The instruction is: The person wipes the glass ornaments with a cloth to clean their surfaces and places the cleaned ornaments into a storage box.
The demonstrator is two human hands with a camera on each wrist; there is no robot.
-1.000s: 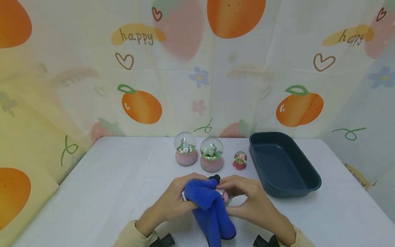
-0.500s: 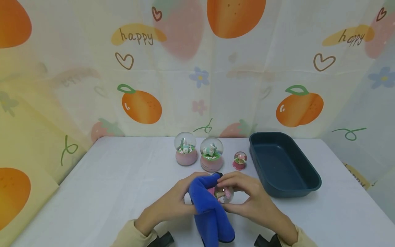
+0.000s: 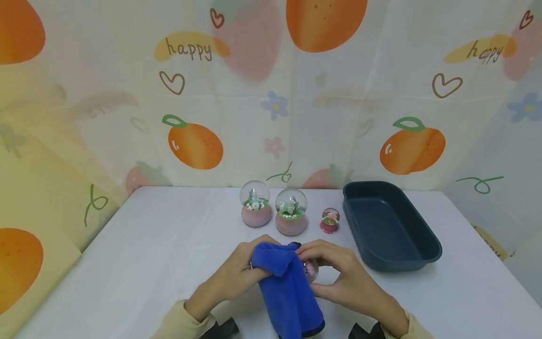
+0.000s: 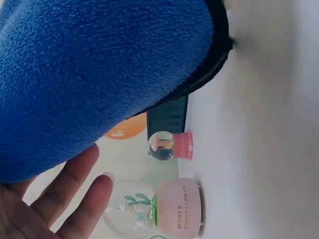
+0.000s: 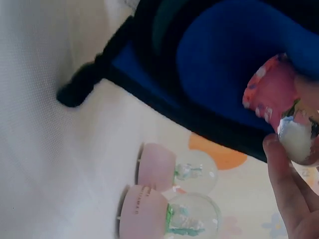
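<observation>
In the head view my left hand [image 3: 237, 270] grips a blue cloth [image 3: 288, 292] with dark edging, which hangs down toward the table. My right hand [image 3: 338, 266] pinches a small snow globe [image 3: 311, 269] by its clear ball. The right wrist view shows the globe's pink base [image 5: 271, 89] against the blue cloth [image 5: 219, 64], with fingertips [image 5: 274, 149] at the glass. The cloth hides part of the globe in the head view. Some left fingers [image 4: 92, 199] show beneath the cloth in the left wrist view.
Two larger snow globes with pink bases, a left one [image 3: 256, 214] and a right one [image 3: 291, 223], stand behind the hands. A small red-based globe [image 3: 329, 225] is beside a dark blue-green tray [image 3: 377, 266] at the right. A patterned cloth backdrop [image 3: 322, 127] rises behind the table.
The small globe showed more beside the cloth half a second ago; now the cloth covers more of it. The left hand has shifted slightly left with the cloth. The standing globes and tray stay put.
</observation>
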